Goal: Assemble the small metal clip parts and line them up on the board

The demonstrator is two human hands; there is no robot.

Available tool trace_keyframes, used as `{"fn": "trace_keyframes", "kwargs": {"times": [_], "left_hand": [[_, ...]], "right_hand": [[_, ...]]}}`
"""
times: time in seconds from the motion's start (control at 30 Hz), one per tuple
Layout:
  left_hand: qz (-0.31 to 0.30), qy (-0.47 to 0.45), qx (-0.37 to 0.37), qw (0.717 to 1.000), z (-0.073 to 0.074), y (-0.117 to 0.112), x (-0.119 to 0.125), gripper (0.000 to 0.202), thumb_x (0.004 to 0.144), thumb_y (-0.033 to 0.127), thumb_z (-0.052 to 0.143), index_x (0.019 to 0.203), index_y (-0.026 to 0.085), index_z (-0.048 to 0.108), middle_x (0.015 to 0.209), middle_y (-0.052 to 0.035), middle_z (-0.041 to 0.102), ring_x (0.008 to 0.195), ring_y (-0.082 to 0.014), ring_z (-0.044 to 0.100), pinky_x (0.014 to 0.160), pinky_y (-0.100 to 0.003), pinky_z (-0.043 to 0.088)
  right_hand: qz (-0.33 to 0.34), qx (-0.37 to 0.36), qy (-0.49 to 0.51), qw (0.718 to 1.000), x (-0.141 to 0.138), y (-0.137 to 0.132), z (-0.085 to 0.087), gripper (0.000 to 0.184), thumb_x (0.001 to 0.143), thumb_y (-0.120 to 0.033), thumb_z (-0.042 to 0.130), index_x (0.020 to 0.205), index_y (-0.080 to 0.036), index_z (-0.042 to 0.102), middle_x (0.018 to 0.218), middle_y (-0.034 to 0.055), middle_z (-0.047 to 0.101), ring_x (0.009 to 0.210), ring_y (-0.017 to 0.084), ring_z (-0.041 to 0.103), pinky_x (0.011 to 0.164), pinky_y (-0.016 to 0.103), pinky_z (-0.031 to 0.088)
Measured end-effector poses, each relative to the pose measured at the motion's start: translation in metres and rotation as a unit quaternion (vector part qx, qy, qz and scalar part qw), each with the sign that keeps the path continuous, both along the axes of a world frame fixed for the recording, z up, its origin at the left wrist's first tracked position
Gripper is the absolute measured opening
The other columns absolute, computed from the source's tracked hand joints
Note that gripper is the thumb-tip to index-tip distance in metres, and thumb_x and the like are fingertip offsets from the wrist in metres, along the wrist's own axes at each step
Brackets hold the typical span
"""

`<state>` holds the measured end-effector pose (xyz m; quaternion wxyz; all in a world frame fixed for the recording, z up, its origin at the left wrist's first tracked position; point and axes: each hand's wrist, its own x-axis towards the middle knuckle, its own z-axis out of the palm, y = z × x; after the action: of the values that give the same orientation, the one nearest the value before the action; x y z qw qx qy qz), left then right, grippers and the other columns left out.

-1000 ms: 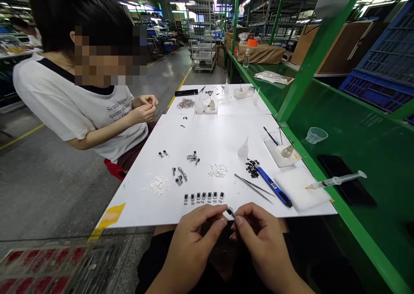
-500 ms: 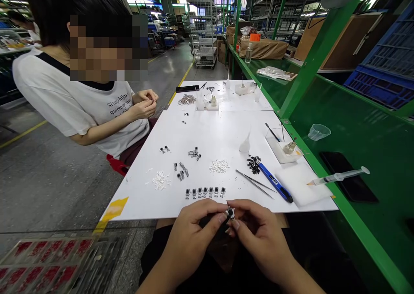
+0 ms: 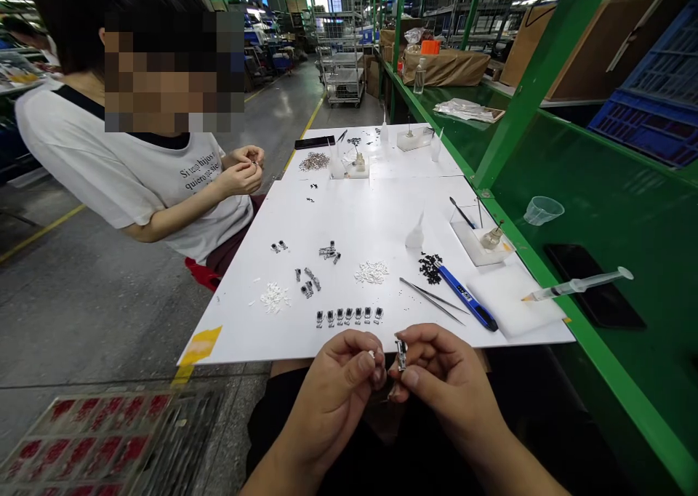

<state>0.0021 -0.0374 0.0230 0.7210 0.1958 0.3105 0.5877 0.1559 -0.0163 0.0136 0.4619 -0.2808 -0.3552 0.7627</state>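
1. Silver-and-black metal part (image 3: 401,355), small and oblong, stands upright at 12 o'clock from the person's right hand (image 3: 450,380). The thumb and forefinger are closed on it in a tight pinch, just above the near edge of the white work board (image 3: 371,220).
2. Beside it, the left hand (image 3: 327,401) has its fingers curled and pinched together on a tiny pale piece (image 3: 371,353), too small to identify. The two hands nearly touch.
3. Closest to the hands on the board, a row of small metal-and-black parts (image 3: 347,316) runs side by side. Beyond it lie loose white plastic pieces (image 3: 371,272) at 12 o'clock and a second heap of white pieces (image 3: 275,297) at 11 o'clock.
4. Toward 1 o'clock, fine steel tweezers (image 3: 430,300) lie beside a blue pen-shaped tool (image 3: 467,298), whose tip reaches a heap of black pieces (image 3: 430,268). Farther right, a white foam pad (image 3: 512,300) rests on the board, and a syringe (image 3: 578,284) lies across a black phone (image 3: 594,286) on the green bench (image 3: 616,212).
5. At 10 o'clock, a seated co-worker (image 3: 131,176) in a white T-shirt holds both hands (image 3: 243,169) together, apart from the person's own.
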Motion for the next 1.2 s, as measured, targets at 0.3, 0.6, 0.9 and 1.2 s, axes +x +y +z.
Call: {"fn": "trace_keyframes", "kwargs": {"times": [0.3, 0.6, 0.9, 1.2], "left_hand": [[0.007, 0.148, 0.017, 0.989, 0.012, -0.006, -0.004, 0.012, 0.073, 0.017, 0.084, 0.079, 0.023, 0.076, 0.076, 0.0010, 0.078, 0.066, -0.0119, 0.071, 0.066, -0.021, 0.058], [0.117, 0.394, 0.094, 0.907, 0.027, -0.009, -0.002, 0.015, 0.070, 0.010, 0.081, 0.073, 0.024, 0.078, 0.069, 0.0031, 0.075, 0.065, -0.0113, 0.069, 0.063, -0.016, 0.056], [0.100, 0.391, 0.087, 0.911, 0.025, -0.010, -0.002, 0.016, 0.071, 0.012, 0.082, 0.075, 0.027, 0.079, 0.070, 0.0040, 0.078, 0.062, -0.0113, 0.071, 0.060, -0.015, 0.057], [0.069, 0.413, 0.103, 0.902, 0.028, -0.012, -0.004, 0.012, 0.076, 0.014, 0.078, 0.074, 0.026, 0.076, 0.064, 0.0048, 0.074, 0.046, -0.0102, 0.063, 0.047, -0.019, 0.052]], "right_hand": [[0.021, 0.035, 0.018, 0.999, 0.004, -0.002, 0.003, 0.028, 0.077, -0.013, 0.083, 0.100, -0.028, 0.076, 0.081, -0.0037, 0.075, 0.069, 0.007, 0.070, 0.068, 0.015, 0.057], [0.033, 0.024, -0.005, 0.999, 0.005, -0.003, 0.008, 0.026, 0.079, -0.014, 0.082, 0.100, -0.029, 0.077, 0.080, -0.0021, 0.075, 0.068, 0.008, 0.070, 0.063, 0.016, 0.056], [0.048, 0.028, -0.017, 0.998, 0.006, -0.003, 0.004, 0.028, 0.079, -0.015, 0.082, 0.102, -0.030, 0.077, 0.081, -0.0031, 0.073, 0.067, 0.008, 0.069, 0.062, 0.016, 0.055], [0.054, 0.042, -0.037, 0.997, 0.006, -0.001, 0.005, 0.029, 0.078, -0.012, 0.081, 0.101, -0.031, 0.077, 0.079, -0.0034, 0.074, 0.067, 0.008, 0.069, 0.067, 0.018, 0.057]]}}
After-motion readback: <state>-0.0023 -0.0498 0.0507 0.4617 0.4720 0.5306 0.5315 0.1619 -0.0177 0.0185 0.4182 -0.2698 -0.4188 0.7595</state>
